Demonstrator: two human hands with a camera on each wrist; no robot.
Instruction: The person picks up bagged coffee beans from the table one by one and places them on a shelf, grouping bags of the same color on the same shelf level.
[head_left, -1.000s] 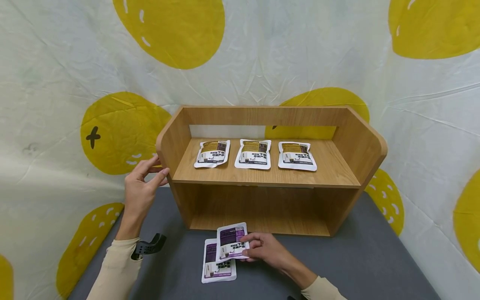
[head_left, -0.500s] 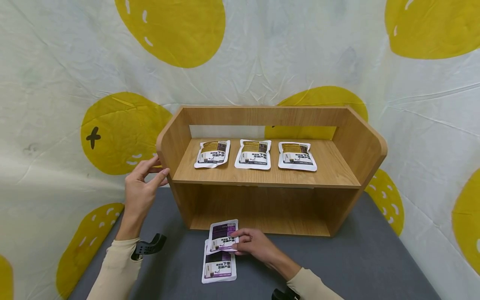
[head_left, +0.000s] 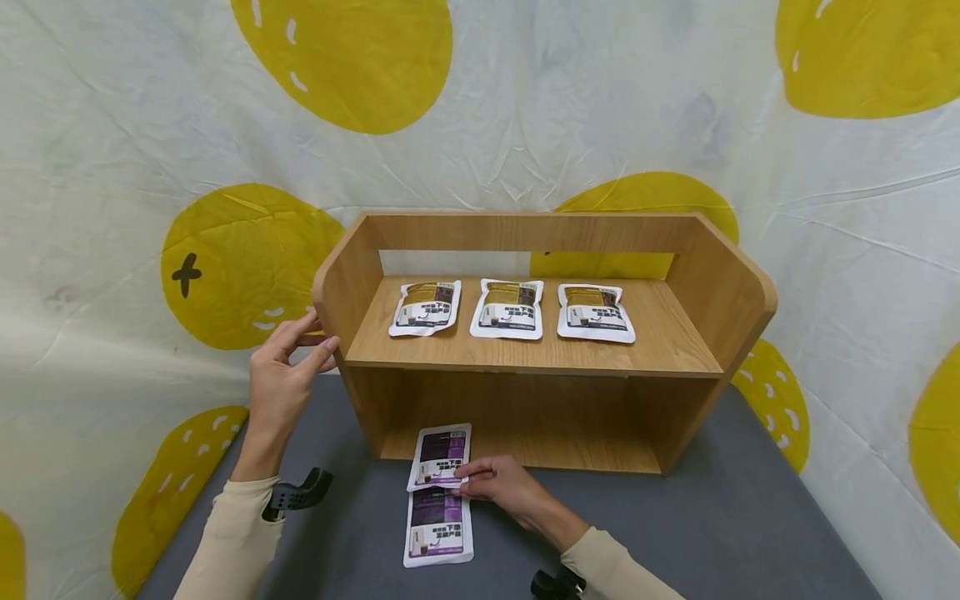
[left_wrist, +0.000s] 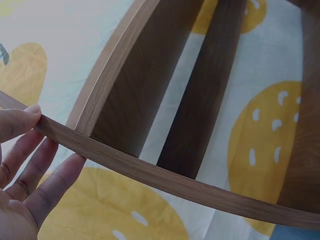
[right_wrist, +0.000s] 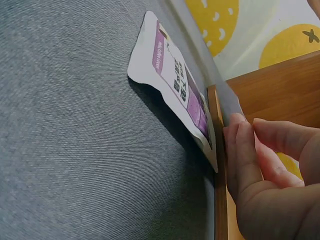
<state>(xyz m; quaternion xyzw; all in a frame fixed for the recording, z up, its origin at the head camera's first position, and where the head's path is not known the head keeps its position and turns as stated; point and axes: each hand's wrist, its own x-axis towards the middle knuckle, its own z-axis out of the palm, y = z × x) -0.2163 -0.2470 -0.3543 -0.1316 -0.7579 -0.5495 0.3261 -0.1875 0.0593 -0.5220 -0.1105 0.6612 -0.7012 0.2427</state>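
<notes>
My right hand pinches the near corner of a purple-and-white pouch. That pouch lies low at the front edge of the wooden shelf's lower level. It overlaps the far end of a second purple pouch, which lies flat on the grey mat. In the right wrist view, a purple pouch lies against the mat beside my fingertips. My left hand rests on the shelf's left side panel, with the thumb on its edge and straight fingers along the outside.
Three gold-and-white pouches lie in a row on the upper shelf. The lower compartment holds nothing. A white cloth with yellow spots hangs behind and to both sides.
My right hand has slid its purple pouch away from me and lower, up to the lower shelf's front edge. The left hand and the other pouches have not moved.
</notes>
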